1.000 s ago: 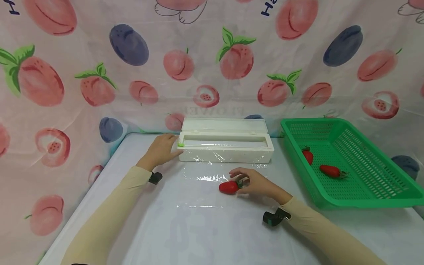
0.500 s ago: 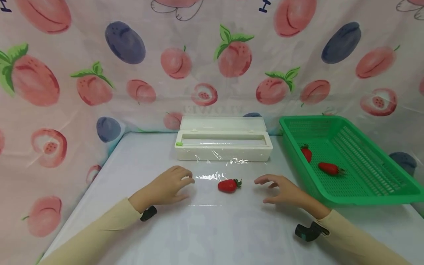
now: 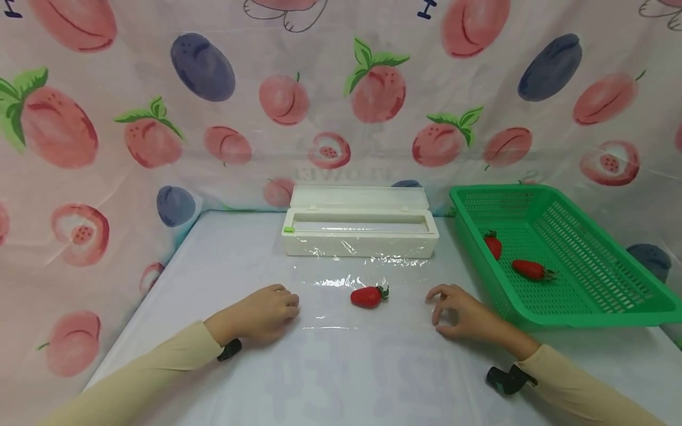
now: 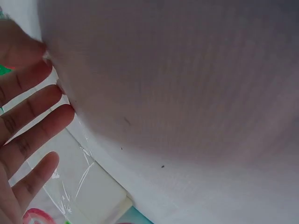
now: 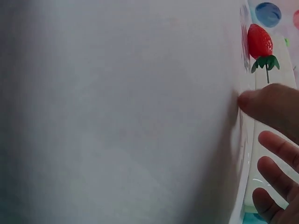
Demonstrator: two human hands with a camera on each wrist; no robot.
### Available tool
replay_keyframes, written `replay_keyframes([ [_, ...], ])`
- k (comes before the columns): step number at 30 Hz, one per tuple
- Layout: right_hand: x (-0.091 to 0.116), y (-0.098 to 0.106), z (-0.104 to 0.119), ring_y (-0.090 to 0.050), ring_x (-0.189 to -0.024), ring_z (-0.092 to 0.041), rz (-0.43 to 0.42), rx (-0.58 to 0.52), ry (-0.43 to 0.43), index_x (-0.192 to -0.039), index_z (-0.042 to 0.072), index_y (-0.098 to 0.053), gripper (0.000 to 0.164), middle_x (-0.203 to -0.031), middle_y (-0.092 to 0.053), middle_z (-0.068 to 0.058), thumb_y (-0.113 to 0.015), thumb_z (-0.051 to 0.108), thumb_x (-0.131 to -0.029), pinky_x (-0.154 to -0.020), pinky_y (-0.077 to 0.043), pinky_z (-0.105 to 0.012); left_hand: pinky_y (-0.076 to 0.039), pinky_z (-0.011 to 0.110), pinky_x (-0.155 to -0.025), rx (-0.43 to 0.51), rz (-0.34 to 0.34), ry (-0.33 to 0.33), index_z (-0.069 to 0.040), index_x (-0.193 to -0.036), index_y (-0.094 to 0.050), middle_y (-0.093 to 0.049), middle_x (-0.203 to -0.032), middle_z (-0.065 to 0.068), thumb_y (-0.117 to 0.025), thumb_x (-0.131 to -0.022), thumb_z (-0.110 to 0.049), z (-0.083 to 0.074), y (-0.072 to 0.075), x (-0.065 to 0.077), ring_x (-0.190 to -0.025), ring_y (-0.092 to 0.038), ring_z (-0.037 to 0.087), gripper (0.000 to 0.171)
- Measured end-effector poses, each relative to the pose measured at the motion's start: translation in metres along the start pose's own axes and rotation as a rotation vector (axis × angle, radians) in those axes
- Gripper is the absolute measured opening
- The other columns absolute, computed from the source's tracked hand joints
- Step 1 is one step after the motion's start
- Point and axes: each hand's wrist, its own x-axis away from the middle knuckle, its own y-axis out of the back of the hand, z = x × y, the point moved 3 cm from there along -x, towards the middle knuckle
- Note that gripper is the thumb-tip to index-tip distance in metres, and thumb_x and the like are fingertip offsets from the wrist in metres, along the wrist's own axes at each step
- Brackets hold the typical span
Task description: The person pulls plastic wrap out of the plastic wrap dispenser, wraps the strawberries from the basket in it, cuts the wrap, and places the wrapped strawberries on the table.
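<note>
A red strawberry [image 3: 366,297] with green leaves lies on a sheet of clear plastic wrap [image 3: 333,283] drawn forward from a white dispenser box [image 3: 362,246]. At the sheet's front left corner my left hand [image 3: 261,313] pinches the edge; in the left wrist view its thumb [image 4: 21,46] meets the index finger while the other fingers spread. My right hand [image 3: 469,315] is at the front right corner, thumb and index making a loop on the wrap's edge. The right wrist view shows its thumb [image 5: 268,105], with the index tip hidden.
To the right a green plastic basket [image 3: 581,322] holds two red strawberries [image 3: 530,270]. The box's lid [image 3: 359,197] is raised, with a small green piece [image 3: 289,229] at its left end. A fruit-printed curtain [image 3: 330,77] closes off the back and left of the white table [image 3: 341,378].
My right hand has let go of the strawberry and moved right. The left hand has come forward from the box's left end to the wrap's front corner. The fingers of both have closed in.
</note>
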Motion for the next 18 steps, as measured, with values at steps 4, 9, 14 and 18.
replay_keyframes([
  [4, -0.002, -0.001, 0.001, -0.051, -0.091, -0.017, -0.01, 0.033, 0.029, -0.064, 0.027, -0.065, 0.029, -0.104, -0.059, -0.002, -0.076, 0.001, -0.064, -0.081, -0.042, -0.033, -0.048, 0.032, -0.086, -0.008, 0.006, 0.004, -0.017, -0.076, -0.06, -0.053, -0.078, -0.007, -0.064, -0.08, -0.013, 0.001, -0.001, 0.0, -0.077, -0.056, 0.011, 0.008],
  [9, -0.005, 0.001, 0.002, -0.051, -0.091, -0.015, -0.071, 0.043, 0.036, -0.064, 0.027, -0.061, 0.03, -0.104, -0.061, -0.003, -0.077, 0.001, -0.064, -0.08, -0.043, -0.032, -0.048, 0.031, -0.082, 0.003, -0.005, 0.051, -0.015, -0.076, -0.057, -0.051, -0.072, -0.008, -0.064, -0.08, -0.011, 0.003, 0.002, 0.001, -0.072, -0.053, 0.01, 0.009],
  [14, -0.009, 0.007, -0.001, -0.049, -0.089, -0.013, -0.134, 0.006, 0.011, -0.064, 0.026, -0.059, 0.032, -0.104, -0.061, -0.005, -0.077, -0.001, -0.064, -0.078, -0.043, -0.03, -0.049, 0.033, -0.081, 0.071, -0.047, 0.175, -0.014, -0.078, -0.059, -0.054, -0.072, -0.007, -0.063, -0.083, -0.011, 0.009, 0.009, -0.001, -0.069, -0.052, 0.01, 0.007],
  [18, -0.014, 0.012, -0.004, -0.054, -0.092, -0.022, -0.164, -0.041, -0.018, -0.066, 0.023, -0.059, 0.032, -0.101, -0.062, -0.008, -0.074, -0.005, -0.065, -0.081, -0.045, -0.029, -0.049, 0.035, -0.083, 0.13, -0.105, 0.282, -0.016, -0.08, -0.06, -0.059, -0.076, -0.006, -0.064, -0.082, -0.012, 0.018, 0.012, -0.003, -0.074, -0.056, 0.012, 0.006],
])
